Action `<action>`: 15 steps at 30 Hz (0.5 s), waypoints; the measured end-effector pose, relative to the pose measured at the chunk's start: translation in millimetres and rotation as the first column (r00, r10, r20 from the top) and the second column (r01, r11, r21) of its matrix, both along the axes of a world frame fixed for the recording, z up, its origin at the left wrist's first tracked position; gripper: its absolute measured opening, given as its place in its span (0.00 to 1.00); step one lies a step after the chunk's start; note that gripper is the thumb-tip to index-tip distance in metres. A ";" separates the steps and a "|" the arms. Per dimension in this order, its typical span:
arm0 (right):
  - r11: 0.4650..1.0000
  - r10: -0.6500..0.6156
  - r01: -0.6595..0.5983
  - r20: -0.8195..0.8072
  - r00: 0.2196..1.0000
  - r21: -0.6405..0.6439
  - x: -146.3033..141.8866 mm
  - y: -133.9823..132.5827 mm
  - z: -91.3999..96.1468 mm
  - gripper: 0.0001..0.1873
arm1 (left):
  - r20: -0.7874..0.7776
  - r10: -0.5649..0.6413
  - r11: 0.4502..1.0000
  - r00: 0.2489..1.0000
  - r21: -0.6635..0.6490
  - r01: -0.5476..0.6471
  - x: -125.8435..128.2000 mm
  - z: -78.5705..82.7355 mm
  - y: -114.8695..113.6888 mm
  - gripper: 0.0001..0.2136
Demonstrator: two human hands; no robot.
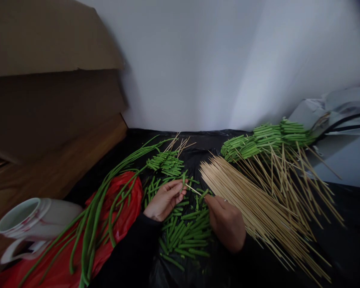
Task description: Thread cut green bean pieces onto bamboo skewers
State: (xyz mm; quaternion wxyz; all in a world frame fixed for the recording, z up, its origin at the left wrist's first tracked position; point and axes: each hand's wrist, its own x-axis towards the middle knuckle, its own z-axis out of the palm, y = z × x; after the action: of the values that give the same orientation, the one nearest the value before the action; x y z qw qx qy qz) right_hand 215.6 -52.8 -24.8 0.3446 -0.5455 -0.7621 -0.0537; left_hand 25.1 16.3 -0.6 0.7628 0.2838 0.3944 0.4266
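Note:
My left hand (166, 200) pinches a short piece of green bean (184, 179) between thumb and fingertips. A thin bamboo skewer (193, 189) runs from that piece down to my right hand (229, 224), whose fingers are closed on it. Another cut bean piece (203, 195) shows at my right fingertips; whether it is on the skewer I cannot tell. Below and between the hands lies a loose pile of cut green beans (187, 238). Just beyond my left hand is a small stack of skewered beans (165, 163), with bare skewer ends pointing away.
Right of my hands lie a large bundle of bare skewers (252, 196) and a heap of bean-loaded skewers (267, 138). Long whole beans (91, 224) lie over a red plastic bag (127, 216) at left, beside a white pitcher (57, 212). Cardboard (54, 92) stands behind.

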 end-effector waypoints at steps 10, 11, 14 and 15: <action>1.000 -0.007 0.007 0.014 1.000 0.015 0.5 0.3 -0.7 0.15 | 0.001 0.005 1.000 1.000 -0.021 -0.005 0.6 2.0 -0.3 0.14; 1.000 -0.006 0.006 0.016 1.000 0.014 0.5 0.4 -0.8 0.15 | -0.002 0.005 1.000 1.000 -0.020 -0.005 0.6 2.1 -0.5 0.14; 1.000 0.003 -0.003 0.016 1.000 0.002 0.7 0.3 -0.6 0.15 | -0.010 -0.002 1.000 1.000 -0.009 0.001 0.3 2.0 -0.7 0.14; 1.000 0.006 -0.006 0.015 1.000 -0.001 0.8 0.2 -0.3 0.15 | -0.017 -0.006 1.000 1.000 -0.001 0.006 0.2 1.8 -0.7 0.14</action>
State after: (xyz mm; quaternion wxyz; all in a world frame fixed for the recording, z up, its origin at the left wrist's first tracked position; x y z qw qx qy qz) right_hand 216.4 -52.6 -25.1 0.3386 -0.5430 -0.7663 -0.0565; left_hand 25.3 15.6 1.2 0.7607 0.2884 0.4004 0.4218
